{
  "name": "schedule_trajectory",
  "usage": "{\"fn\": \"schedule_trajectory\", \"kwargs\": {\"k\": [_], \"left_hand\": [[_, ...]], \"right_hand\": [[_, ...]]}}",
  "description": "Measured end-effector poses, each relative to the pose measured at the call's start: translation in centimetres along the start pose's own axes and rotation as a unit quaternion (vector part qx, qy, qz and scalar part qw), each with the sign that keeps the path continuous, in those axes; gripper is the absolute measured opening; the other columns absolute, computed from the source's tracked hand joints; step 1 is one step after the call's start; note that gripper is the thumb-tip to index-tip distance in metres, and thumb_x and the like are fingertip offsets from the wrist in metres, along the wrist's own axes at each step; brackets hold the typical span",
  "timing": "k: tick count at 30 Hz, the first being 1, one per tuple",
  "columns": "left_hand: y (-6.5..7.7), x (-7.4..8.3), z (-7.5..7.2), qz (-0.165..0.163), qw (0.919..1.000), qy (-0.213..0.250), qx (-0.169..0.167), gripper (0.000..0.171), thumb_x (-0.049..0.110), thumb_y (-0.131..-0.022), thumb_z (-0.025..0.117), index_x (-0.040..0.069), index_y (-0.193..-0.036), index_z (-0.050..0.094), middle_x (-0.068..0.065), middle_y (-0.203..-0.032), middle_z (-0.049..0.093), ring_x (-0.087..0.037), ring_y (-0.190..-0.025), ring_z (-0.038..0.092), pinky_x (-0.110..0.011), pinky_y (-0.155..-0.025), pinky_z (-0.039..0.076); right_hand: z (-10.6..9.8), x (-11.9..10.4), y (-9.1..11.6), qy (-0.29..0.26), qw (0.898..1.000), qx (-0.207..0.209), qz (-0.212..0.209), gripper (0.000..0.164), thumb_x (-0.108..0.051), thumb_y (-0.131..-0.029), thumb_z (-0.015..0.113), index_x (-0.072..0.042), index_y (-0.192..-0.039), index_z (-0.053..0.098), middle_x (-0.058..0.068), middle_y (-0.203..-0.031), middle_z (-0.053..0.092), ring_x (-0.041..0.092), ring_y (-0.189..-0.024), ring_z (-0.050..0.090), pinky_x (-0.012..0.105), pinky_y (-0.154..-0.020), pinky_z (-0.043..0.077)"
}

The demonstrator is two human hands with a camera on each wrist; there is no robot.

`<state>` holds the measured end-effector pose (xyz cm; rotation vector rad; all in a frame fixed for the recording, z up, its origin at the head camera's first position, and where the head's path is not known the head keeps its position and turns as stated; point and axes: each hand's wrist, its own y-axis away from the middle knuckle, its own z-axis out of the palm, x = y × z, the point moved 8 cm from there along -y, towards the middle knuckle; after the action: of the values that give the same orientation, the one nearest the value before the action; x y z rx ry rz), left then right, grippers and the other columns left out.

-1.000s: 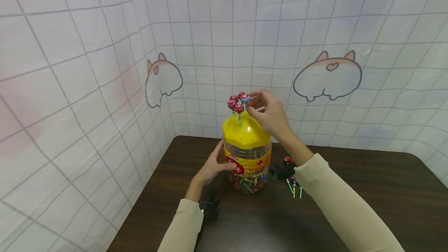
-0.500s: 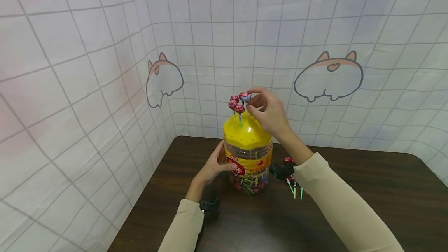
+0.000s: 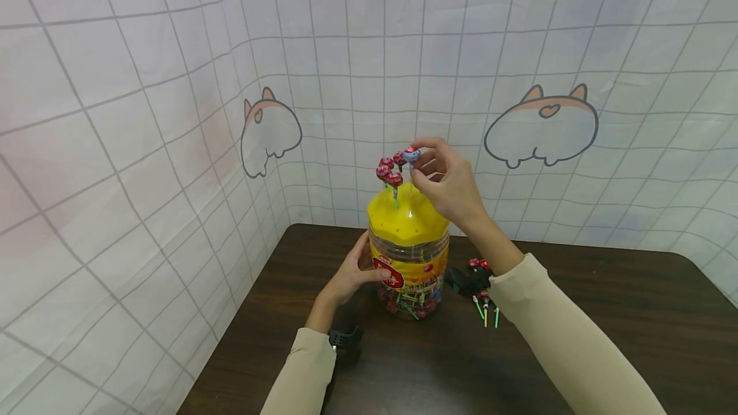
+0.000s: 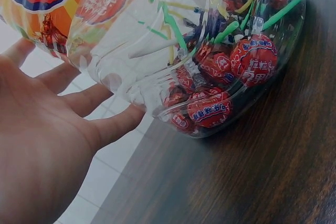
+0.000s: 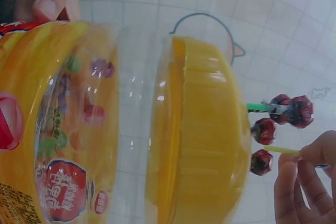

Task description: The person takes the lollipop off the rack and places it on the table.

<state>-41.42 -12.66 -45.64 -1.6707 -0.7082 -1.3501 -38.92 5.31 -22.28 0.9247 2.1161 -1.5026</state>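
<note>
A big clear plastic jar (image 3: 412, 268) with a yellow lid (image 3: 410, 219) stands on the table, lollipops (image 4: 254, 59) visible inside its base. My left hand (image 3: 348, 279) holds the jar's left side, thumb across the label and fingers behind. Above the lid, my right hand (image 3: 452, 184) pinches a lollipop (image 3: 412, 154) with a blue and red wrapper. Its yellow stick (image 5: 281, 150) points down at the lid; whether the tip touches a hole cannot be told. Several red-wrapped lollipops (image 3: 394, 179) stand upright in the lid, just left of the right hand.
Right of the jar, several lollipops (image 3: 484, 303) lie on the dark wooden table (image 3: 576, 312) beside a black object (image 3: 464, 280), partly hidden by the right sleeve. A white gridded cloth (image 3: 369, 82) hangs behind and to the left.
The right hand has moved slightly up and to the right, and the pinched lollipop has risen with it, away from the standing group. The left hand and jar stay in place.
</note>
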Motion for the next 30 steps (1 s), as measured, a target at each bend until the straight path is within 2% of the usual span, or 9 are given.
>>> {"fn": "schedule_trajectory", "kwargs": {"k": [11,18,25,30], "left_hand": [[0.2,0.1,0.0,0.002,1.0000,0.005,-0.003,0.096,0.037,-0.087,0.083,0.035,-0.161,0.022,-0.010,-0.159,0.041,-0.032,-0.146,0.043,-0.058,-0.117,0.040],[0.3,0.2,-0.1,0.002,1.0000,0.006,-0.002,0.096,0.036,-0.087,0.082,0.037,-0.161,0.021,-0.009,-0.159,0.042,-0.030,-0.144,0.044,-0.056,-0.116,0.042],[0.2,0.4,0.0,0.003,1.0000,0.007,-0.002,0.096,0.038,-0.086,0.083,0.035,-0.161,0.023,-0.009,-0.158,0.043,-0.030,-0.143,0.045,-0.056,-0.116,0.042],[0.2,0.3,0.1,0.004,0.9999,0.014,-0.003,0.096,0.037,-0.087,0.083,0.034,-0.162,0.023,-0.010,-0.159,0.042,-0.031,-0.143,0.045,-0.057,-0.116,0.042]], "right_hand": [[-1.4,0.2,1.2,-0.020,1.000,0.003,0.013,0.041,0.000,-0.093,0.064,-0.010,-0.132,0.060,0.013,-0.098,0.064,0.018,-0.077,0.066,0.021,-0.067,0.057],[-2.6,0.7,2.1,-0.026,0.999,-0.004,0.026,0.042,0.002,-0.092,0.063,-0.009,-0.133,0.059,0.009,-0.097,0.060,0.017,-0.078,0.065,0.022,-0.068,0.060],[-4.3,1.9,4.0,-0.030,0.999,-0.007,0.041,0.039,0.003,-0.094,0.063,-0.008,-0.131,0.058,0.015,-0.100,0.061,0.017,-0.077,0.065,0.023,-0.066,0.060],[-5.4,3.2,5.8,-0.028,0.998,-0.009,0.049,0.039,0.004,-0.094,0.062,-0.004,-0.132,0.056,0.014,-0.100,0.061,0.014,-0.076,0.066,0.025,-0.063,0.060]]}}
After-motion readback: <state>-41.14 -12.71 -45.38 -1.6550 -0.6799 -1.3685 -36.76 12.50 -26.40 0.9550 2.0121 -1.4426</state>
